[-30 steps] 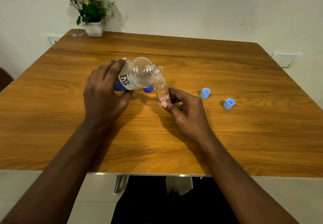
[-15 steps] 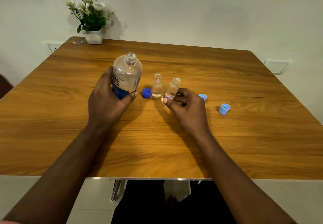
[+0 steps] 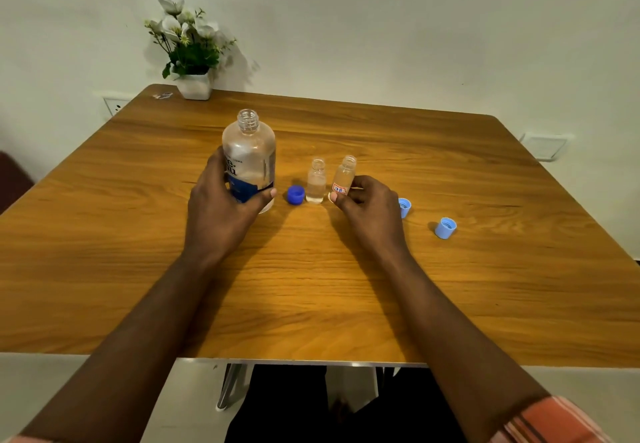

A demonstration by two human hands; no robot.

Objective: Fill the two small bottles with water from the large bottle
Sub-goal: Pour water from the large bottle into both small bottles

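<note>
Left hand [image 3: 221, 207] is gripping the large bottle [image 3: 249, 162], upright, uncapped, on the table [image 3: 138, 287]. Right hand [image 3: 367, 207] is pinching the labelled small bottle [image 3: 344, 176], slightly tilted. Second small bottle [image 3: 316, 181] is standing just left of it, dark blue cap [image 3: 296, 195] beside. Two light blue caps [image 3: 445, 228] are lying right. Flower pot [image 3: 194, 84] is sitting at the far edge.

I see a plain room that looks like a home or a small office. The wooden tabletop [image 3: 346, 287] stands against a bare white wall [image 3: 381, 27], and a small white pot of artificial flowers [image 3: 192, 58] sits at its far left corner. Wall sockets [image 3: 116, 106] show low on the wall at both sides.
</note>
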